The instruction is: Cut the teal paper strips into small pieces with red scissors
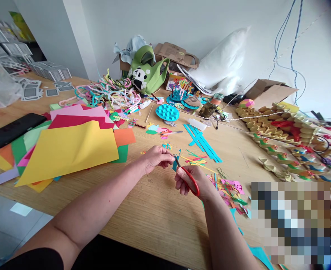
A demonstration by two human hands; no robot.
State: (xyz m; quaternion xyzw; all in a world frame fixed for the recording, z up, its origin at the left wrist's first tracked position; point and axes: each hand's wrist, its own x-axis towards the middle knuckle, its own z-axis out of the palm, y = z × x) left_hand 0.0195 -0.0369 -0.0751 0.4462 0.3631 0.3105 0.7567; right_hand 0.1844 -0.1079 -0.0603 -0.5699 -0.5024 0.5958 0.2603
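Observation:
My right hand (189, 180) is closed round the red handles of a pair of scissors (193, 181), whose dark blades point up and to the left. A small piece of blue paper (175, 164) is at the blades. My left hand (160, 157) pinches at the left edge of that paper, its fingertips close to the blade tips. Just behind my left hand lie tiny blue and yellow cut pieces (167, 146). Thin coloured paper strips (195, 160) lie on the table behind the scissors.
Coloured paper sheets (72, 150) and a black phone (16, 129) lie left. Wide blue strips (203, 144), a blue scalloped disc (167, 112) and a glass jar (210, 107) stand farther back. Paper scraps (230, 191) are beside my right wrist; egg-carton pieces (280, 131) lie right.

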